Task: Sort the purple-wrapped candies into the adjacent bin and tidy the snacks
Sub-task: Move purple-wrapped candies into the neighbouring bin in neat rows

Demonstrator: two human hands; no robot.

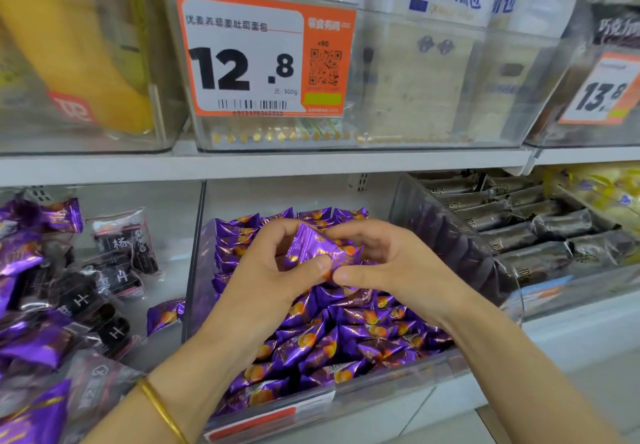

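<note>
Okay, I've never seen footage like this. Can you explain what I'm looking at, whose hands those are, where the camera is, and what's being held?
There is no machine here. This is one picture from a wide-angle camera worn on a person's head, looking forward and down at a shop shelf. The two bare hands are that person's own. The left hand, with a gold bangle on its wrist, and the right hand together pinch one purple-wrapped candy above a clear bin piled with the same candies. In the compartment to the left, more purple candies lie mixed with dark packets. To the right sits a bin of dark wrapped bars. On the level above, an orange price tag reads 12.8.
</note>
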